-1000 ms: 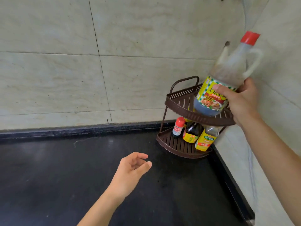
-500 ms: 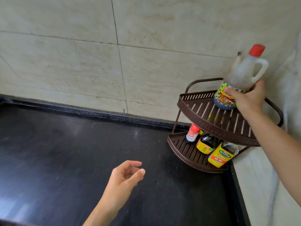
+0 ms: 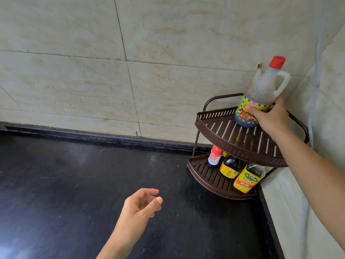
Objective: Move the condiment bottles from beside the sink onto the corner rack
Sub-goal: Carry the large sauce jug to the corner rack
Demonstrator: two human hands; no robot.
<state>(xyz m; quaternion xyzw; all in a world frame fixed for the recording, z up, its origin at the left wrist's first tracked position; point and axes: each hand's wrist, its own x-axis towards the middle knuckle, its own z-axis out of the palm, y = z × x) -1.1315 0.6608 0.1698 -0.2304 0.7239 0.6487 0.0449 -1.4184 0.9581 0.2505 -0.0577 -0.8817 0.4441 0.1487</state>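
Observation:
A brown two-tier corner rack (image 3: 224,144) stands in the corner of the black countertop. My right hand (image 3: 270,118) grips a large jug-shaped bottle (image 3: 261,90) with a red cap, a side handle and a yellow label; its base rests on the back of the rack's upper tier. The lower tier holds a small red-capped shaker (image 3: 214,157), a dark bottle with a yellow label (image 3: 230,168) and a yellow-labelled bottle (image 3: 247,179). My left hand (image 3: 140,206) hovers over the counter in front of the rack, fingers loosely curled, holding nothing.
The black countertop (image 3: 84,184) stretches left and forward of the rack. Beige tiled walls (image 3: 130,71) meet behind the rack. A pale cord (image 3: 315,81) hangs down the right wall.
My right hand has carried the jug bottle from in front of the rack to the back of the upper tier and lowered it upright onto the tier. The left hand has barely moved.

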